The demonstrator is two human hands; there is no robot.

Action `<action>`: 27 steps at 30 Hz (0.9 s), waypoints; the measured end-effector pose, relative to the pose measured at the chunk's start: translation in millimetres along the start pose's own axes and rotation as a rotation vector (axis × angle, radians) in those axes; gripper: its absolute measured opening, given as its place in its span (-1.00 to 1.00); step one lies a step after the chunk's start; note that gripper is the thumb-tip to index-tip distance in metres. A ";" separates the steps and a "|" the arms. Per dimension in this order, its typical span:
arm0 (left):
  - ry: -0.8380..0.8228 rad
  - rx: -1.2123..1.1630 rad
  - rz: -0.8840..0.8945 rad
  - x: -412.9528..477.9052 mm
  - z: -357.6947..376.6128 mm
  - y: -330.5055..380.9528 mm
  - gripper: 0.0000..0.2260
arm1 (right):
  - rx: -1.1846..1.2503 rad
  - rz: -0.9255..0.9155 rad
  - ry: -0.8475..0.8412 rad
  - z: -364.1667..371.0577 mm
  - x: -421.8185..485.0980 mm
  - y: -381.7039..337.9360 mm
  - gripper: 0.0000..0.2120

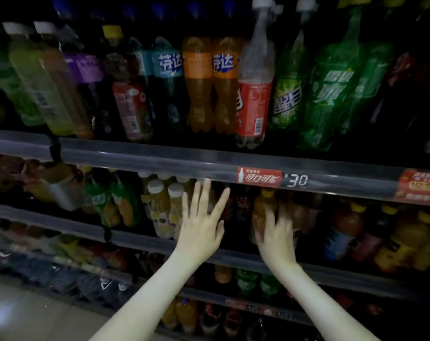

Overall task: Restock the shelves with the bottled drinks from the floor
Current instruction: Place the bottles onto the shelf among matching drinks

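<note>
Both my hands reach into the second shelf of a dim drinks rack. My left hand (202,217) is spread flat, fingers apart and pointing up, in front of pale yellow bottles with white caps (159,205); it holds nothing. My right hand (276,232) is blurred and wraps around an orange-brown bottle with a yellow cap (262,210) standing on that shelf. Dark cola bottles (242,205) stand between the two hands.
The shelf above carries orange soda bottles (199,84), a red-labelled clear bottle (254,94) and green soda bottles (332,94). A shelf rail with a red price tag (259,177) runs just above my hands. Lower shelves hold more bottles; pale floor (24,313) shows at the bottom left.
</note>
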State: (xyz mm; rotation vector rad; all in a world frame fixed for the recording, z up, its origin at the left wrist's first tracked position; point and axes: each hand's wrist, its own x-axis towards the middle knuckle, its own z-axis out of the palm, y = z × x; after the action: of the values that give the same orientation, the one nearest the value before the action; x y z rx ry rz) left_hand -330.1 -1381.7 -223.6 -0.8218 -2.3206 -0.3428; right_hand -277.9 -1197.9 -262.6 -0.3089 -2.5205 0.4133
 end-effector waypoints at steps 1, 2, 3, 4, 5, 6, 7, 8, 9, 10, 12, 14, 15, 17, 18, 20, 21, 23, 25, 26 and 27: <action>-0.032 -0.001 0.012 -4.2 3.7 -2.2 -0.14 | -0.041 0.037 -0.033 5.7 4.4 0.6 -0.14; -0.063 -0.004 0.023 -8.2 7.0 -4.6 -0.14 | -0.074 0.055 -0.054 10.8 8.5 -0.1 -0.14; -0.090 -0.006 0.035 -11.8 9.4 -7.7 -0.15 | -0.096 0.066 -0.081 16.1 12.6 -1.1 -0.17; -0.114 -0.006 0.050 -15.1 11.2 -11.8 -0.15 | -0.101 0.083 -0.121 21.5 15.7 -2.4 -0.20; -0.133 -0.006 0.068 -17.8 12.7 -16.7 -0.16 | -0.090 0.110 -0.157 26.4 17.9 -3.7 -0.23; -0.150 -0.008 0.088 -20.4 14.3 -22.3 -0.16 | -0.080 0.140 -0.175 30.1 19.3 -4.9 -0.26; -0.163 -0.013 0.107 -22.9 15.4 -27.9 -0.17 | -0.079 0.162 -0.163 32.3 21.2 -6.8 -0.29; -0.174 -0.022 0.124 -24.9 16.6 -33.2 -0.17 | -0.085 0.168 -0.130 32.7 22.8 -10.3 -0.31; -0.187 -0.033 0.139 -26.1 17.7 -38.1 -0.18 | -0.096 0.155 -0.083 32.3 23.8 -14.4 -0.32; -0.202 -0.048 0.153 -26.7 18.8 -42.1 -0.19 | -0.113 0.125 -0.032 32.8 23.5 -17.6 -0.33; -0.235 -0.085 0.176 -27.7 21.4 -47.4 -0.19 | -0.156 0.047 0.051 32.4 16.2 -22.9 -0.30; -0.275 -0.120 0.209 -29.2 25.3 -48.9 -0.19 | -0.170 -0.037 0.088 35.1 -0.5 -27.1 -0.30; -0.291 -0.131 0.231 -29.6 27.8 -48.9 -0.19 | -0.159 -0.064 0.094 36.6 -9.4 -29.0 -0.31; -0.313 -0.150 0.278 -29.1 32.5 -47.8 -0.20 | -0.137 -0.060 0.102 38.1 -22.5 -30.4 -0.34; -0.317 -0.162 0.297 -28.1 35.0 -46.5 -0.20 | -0.131 -0.035 0.114 36.4 -24.5 -30.2 -0.35; -0.316 -0.185 0.320 -26.2 38.4 -42.3 -0.22 | -0.113 0.058 0.139 29.8 -21.6 -29.4 -0.36; -0.318 -0.198 0.321 -25.3 39.1 -39.6 -0.23 | -0.103 0.106 0.141 25.2 -17.6 -29.1 -0.37; -0.324 -0.221 0.306 -22.9 38.5 -34.1 -0.26 | -0.143 0.190 0.082 14.3 -5.3 -28.8 -0.38; -0.312 -0.222 0.296 -20.2 38.5 -30.3 -0.27 | -0.274 0.227 -0.021 8.0 8.4 -24.5 -0.37; -0.303 -0.215 0.291 -18.7 38.5 -29.0 -0.27 | -0.332 0.221 -0.057 5.2 14.9 -23.1 -0.37; -0.297 -0.208 0.282 -17.4 38.0 -28.2 -0.28 | -0.372 0.212 -0.077 2.8 20.0 -22.8 -0.37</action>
State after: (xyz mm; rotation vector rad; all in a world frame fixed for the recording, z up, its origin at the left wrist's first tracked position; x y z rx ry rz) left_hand -356.2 -1395.1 -264.6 -1.3666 -2.4183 -0.3610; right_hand -298.8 -1213.6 -246.9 -0.7193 -2.6417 0.0307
